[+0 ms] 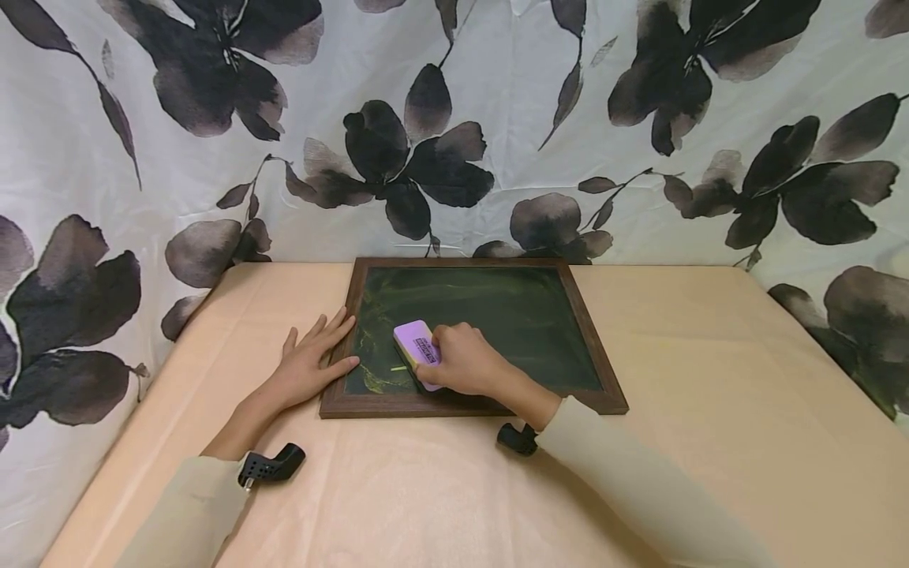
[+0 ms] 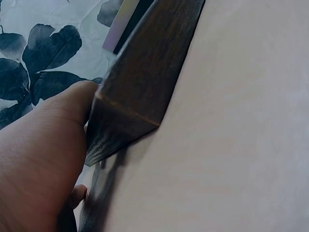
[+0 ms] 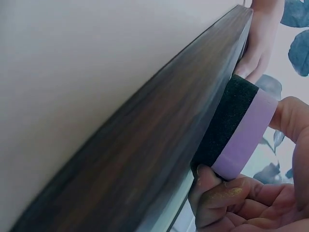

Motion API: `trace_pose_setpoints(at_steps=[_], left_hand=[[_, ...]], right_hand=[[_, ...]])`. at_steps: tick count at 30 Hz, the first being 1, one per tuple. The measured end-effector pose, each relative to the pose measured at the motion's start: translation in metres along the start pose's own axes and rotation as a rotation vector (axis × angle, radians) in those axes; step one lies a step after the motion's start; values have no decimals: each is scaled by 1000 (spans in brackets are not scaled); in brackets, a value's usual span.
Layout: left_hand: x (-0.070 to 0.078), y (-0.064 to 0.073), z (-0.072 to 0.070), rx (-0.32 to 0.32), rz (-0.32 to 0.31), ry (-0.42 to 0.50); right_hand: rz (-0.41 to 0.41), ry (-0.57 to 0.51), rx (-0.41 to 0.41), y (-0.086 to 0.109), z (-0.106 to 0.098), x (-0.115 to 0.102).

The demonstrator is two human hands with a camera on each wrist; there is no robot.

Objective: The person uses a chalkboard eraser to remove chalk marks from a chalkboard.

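Note:
A chalkboard (image 1: 483,315) in a dark wooden frame lies on the table, with yellow chalk smears and a short yellow stroke near its lower left corner. My right hand (image 1: 465,359) grips a purple board eraser (image 1: 415,343) with a dark felt underside, held against the board's lower left part. The felt (image 3: 227,121) shows in the right wrist view, fingers and thumb on either side of the eraser, with yellow dust on one finger. My left hand (image 1: 308,363) rests at the frame's left edge, fingers spread and thumb over the wood.
The table (image 1: 710,355) has a pale peach cover. Behind it hangs a white cloth (image 1: 525,102) printed with dark flowers. Black wrist devices (image 1: 273,463) are worn at both beige sleeves (image 1: 625,473).

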State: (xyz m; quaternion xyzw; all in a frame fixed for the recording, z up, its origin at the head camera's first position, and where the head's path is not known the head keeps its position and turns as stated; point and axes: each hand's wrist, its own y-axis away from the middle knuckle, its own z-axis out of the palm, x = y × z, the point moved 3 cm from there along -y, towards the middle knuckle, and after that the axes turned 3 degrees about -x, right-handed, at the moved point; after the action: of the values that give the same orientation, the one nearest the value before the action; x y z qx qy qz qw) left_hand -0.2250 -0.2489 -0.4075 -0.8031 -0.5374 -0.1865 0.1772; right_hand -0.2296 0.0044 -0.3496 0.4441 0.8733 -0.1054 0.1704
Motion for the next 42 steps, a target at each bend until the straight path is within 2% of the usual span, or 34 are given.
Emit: trace_pose_setpoints(at_steps=[16,21,29,35,42], left_hand=[[2,1,-1,10,-2,-18],[1,2,0,6,-4,-24],[5,0,0,5,6,-30],[6,0,-1,13,10,-34],[5,2,-1,9,4,-32]], right_hand=[[-57,-42,-36,-13,11,-25],[-70,-62,-38,-10,15,-26],[-118,-22,-53,-4,9,-28],[-123,-17,-61,6,1,-17],[-82,-25,-59,21,-12,15]])
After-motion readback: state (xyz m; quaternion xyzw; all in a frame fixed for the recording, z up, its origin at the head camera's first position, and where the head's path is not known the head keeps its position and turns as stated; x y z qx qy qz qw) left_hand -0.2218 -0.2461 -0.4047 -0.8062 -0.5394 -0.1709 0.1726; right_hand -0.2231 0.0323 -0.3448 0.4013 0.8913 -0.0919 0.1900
